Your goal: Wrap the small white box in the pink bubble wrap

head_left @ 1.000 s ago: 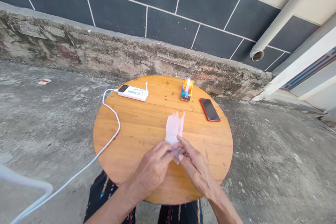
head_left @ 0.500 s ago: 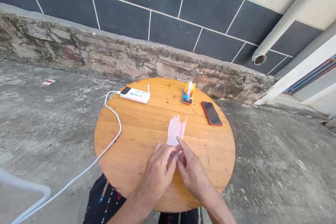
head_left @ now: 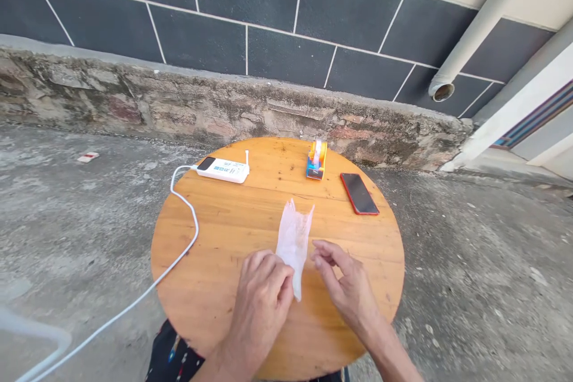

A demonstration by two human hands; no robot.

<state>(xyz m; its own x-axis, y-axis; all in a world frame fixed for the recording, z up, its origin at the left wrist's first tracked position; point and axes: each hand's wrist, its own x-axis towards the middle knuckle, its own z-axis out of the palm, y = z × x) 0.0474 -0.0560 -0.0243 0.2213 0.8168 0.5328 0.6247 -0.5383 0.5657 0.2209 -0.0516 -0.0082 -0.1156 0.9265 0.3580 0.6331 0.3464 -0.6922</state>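
A thin, pinkish-white sheet [head_left: 293, 239], like tissue or a flimsy bag, lies on the round wooden table [head_left: 224, 221]. Its far edge is jagged and its near end narrows to a point. My left hand [head_left: 264, 292] is closed on the left side of the sheet near that narrow end, fingers curled under and partly hidden. Just right of the sheet, my right hand [head_left: 344, 280] is apart from it, thumb and fingers slightly parted with nothing between them.
A white power bank [head_left: 224, 169] with a white cable [head_left: 193, 209] lies at the table's back left. A small tape dispenser [head_left: 316, 160] stands at the back, and a red-edged phone [head_left: 359, 194] lies at the right. Behind is a stone ledge [head_left: 201, 107].
My right hand has let go of the sheet and moved to the right. My left hand has shifted slightly left, and more of the sheet's near end shows. The view has shifted a little.
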